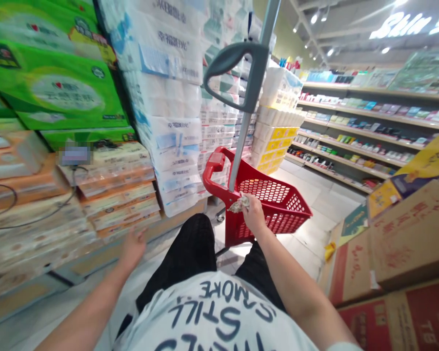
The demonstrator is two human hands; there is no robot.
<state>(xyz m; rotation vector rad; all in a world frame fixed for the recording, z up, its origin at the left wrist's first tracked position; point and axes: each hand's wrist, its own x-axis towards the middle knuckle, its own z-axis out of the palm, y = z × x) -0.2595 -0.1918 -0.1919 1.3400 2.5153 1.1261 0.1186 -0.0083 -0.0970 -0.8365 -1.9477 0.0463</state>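
Note:
A red rolling shopping basket (237,229) with perforated sides stands in front of my knees. Its metal pole rises to a grey loop handle (254,78). My right hand (255,214) is closed on a crumpled, pale patterned cloth (237,204), pressed to the basket's near rim beside the foot of the pole. My left hand (133,247) hangs low on the left, a little blurred, fingers curled, with nothing visible in it. Closest to it are stacked orange tissue packs (126,207), which it does not appear to touch.
Tall stacks of white paper rolls (175,97) and green tissue packs (69,92) line the left. Cardboard boxes (409,234) are piled at the right. Shelves of small goods (369,112) run along the back. A thin black cable (64,202) trails over the left packs.

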